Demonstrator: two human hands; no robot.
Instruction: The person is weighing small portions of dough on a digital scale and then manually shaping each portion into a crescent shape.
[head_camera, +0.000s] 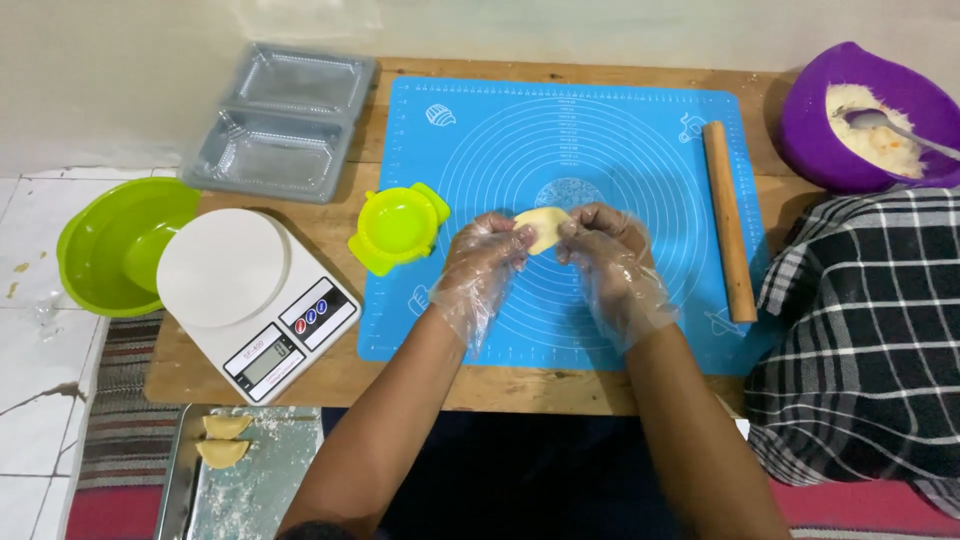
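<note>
Head view: both hands in clear plastic gloves, held over the blue silicone mat (620, 150) on a low wooden table (420, 375). Left hand (483, 262) & right hand (607, 250) pinch a pale folded dough piece (543, 227) between fingertips, one on each end, just above mat centre. Yellow-green dumpling press (398, 228) sits open just left of left hand. Rolling pin (728, 220) on mat's right edge. Kitchen scale (255, 300) further left. Purple bowl (810, 120) w/ filling & spoon at top right. Two shaped dumplings (224, 440) on floured tray (255, 480), bottom left.
</note>
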